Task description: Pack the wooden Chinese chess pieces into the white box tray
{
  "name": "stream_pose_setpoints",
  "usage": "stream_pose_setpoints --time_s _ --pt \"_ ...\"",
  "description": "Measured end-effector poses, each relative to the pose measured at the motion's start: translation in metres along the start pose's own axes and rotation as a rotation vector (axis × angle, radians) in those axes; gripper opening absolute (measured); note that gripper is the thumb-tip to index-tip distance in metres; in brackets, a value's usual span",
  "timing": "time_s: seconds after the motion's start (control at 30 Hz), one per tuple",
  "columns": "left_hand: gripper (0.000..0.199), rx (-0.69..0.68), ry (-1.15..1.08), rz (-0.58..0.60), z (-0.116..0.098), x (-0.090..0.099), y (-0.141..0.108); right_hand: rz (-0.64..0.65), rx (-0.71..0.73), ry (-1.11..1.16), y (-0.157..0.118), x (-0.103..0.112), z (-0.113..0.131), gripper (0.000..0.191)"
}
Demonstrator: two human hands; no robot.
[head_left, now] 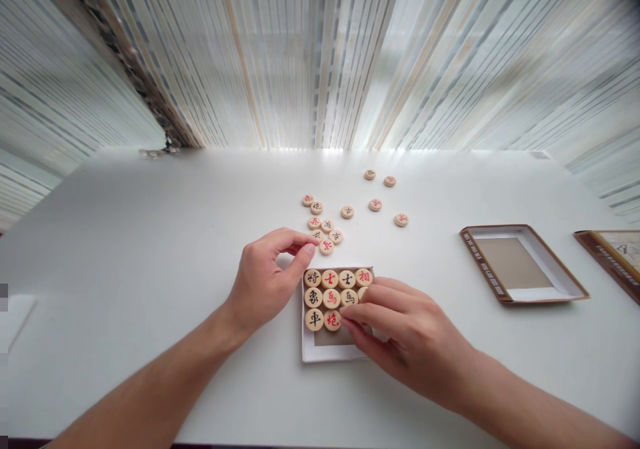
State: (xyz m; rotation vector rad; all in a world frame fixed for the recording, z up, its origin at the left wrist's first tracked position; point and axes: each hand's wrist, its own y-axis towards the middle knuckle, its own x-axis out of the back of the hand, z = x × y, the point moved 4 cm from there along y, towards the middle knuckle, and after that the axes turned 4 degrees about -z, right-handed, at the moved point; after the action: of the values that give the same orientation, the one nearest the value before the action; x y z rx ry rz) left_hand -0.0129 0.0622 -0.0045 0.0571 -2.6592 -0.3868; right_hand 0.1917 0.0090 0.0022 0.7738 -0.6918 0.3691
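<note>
In the head view, a shallow white box (pixel 311 353) holds several round wooden xiangqi pieces (pixel 331 298) in rows, their black or red characters facing up. My left hand (pixel 273 272) reaches past the box's upper left corner. Its thumb and forefinger are pinched at the left edge of a red-marked xiangqi piece (pixel 326 247) on the table. Over the right side of the box is my right hand (pixel 407 332), fingers closed and pointing inward beside the red piece in the third row. What those fingers hold is hidden, and the hand covers part of the box.
More loose xiangqi pieces (pixel 347 212) lie scattered beyond the box on the white table (pixel 150 235). To the right sit an open brown-edged box lid (pixel 520 295) and a brown printed box or board (pixel 607 262), cut off by the frame. Striped curtains (pixel 280 55) hang behind the table.
</note>
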Motion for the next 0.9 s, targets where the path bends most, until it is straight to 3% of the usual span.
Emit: stream_pose_setpoints --time_s 0.3,0.63,0.9 --pt "0.019 0.037 0.068 -0.070 0.007 0.012 0.012 -0.059 -0.131 0.019 0.013 0.018 -0.015 0.019" --pt "0.021 0.066 0.141 0.012 0.023 0.008 0.017 0.092 -0.370 0.007 0.038 0.031 -0.045 0.019" --pt "0.024 0.084 0.156 0.022 0.023 0.006 0.023 0.143 -0.460 -0.098 0.081 0.021 -0.070 0.017"
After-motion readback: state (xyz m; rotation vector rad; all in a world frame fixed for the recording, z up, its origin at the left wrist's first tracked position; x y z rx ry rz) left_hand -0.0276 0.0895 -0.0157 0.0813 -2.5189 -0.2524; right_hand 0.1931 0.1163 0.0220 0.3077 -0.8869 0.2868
